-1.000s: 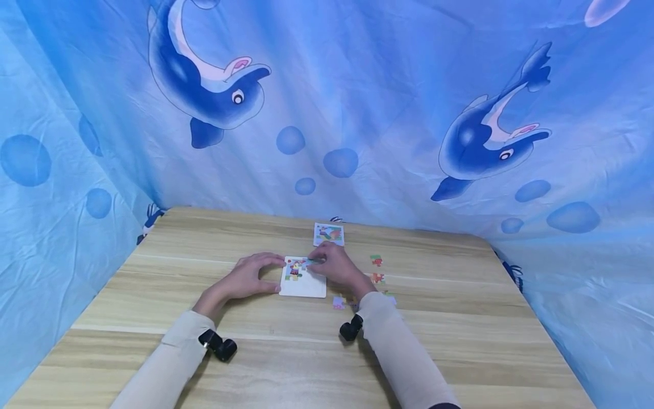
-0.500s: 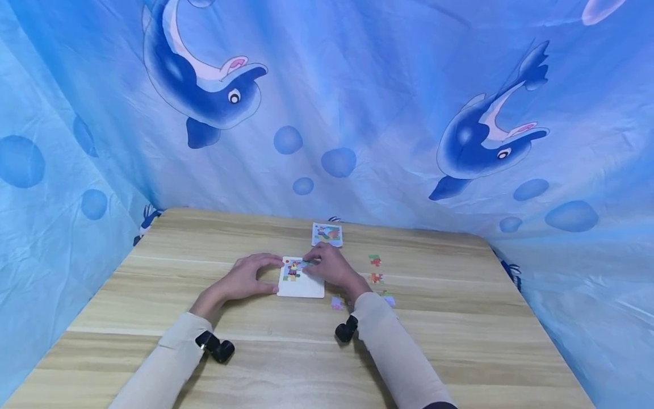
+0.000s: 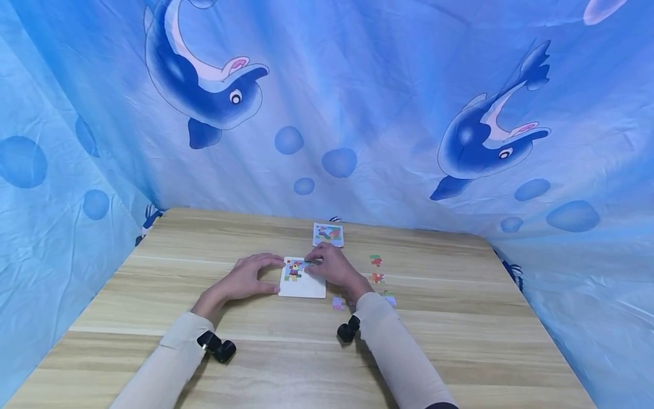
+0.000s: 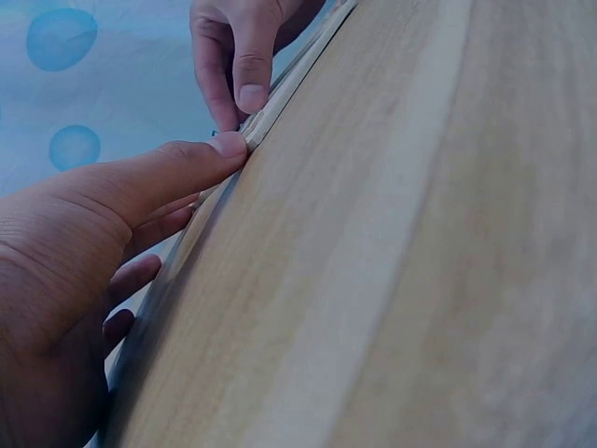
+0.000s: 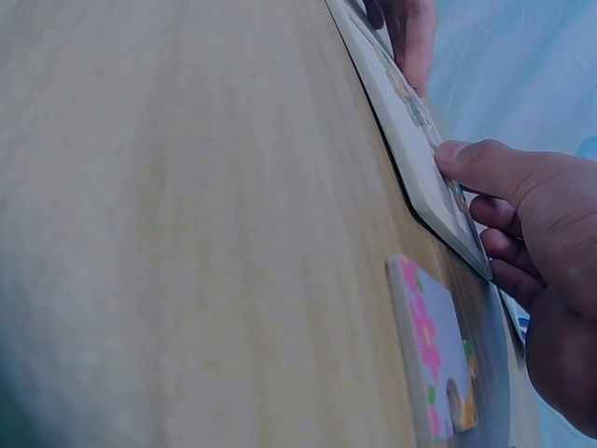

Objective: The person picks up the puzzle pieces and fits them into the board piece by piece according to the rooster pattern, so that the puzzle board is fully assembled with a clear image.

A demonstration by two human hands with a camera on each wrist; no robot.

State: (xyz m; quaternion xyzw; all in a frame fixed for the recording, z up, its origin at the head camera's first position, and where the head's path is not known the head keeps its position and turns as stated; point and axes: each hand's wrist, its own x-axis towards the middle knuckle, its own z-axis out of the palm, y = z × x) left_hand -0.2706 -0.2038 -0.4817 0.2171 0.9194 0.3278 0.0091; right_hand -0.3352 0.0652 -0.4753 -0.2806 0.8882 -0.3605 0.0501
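My left hand sits wide against the board, so my right hand, pinching a piece, should align before pressing.

On the worktop, the puzzle board lies between the left grip, at its left edge, and the right grip, over its far right part; joined pieces sit on its far left. A picture card lies behind it, loose pieces to the right (some near the right sleeve), and a curtain hangs behind.
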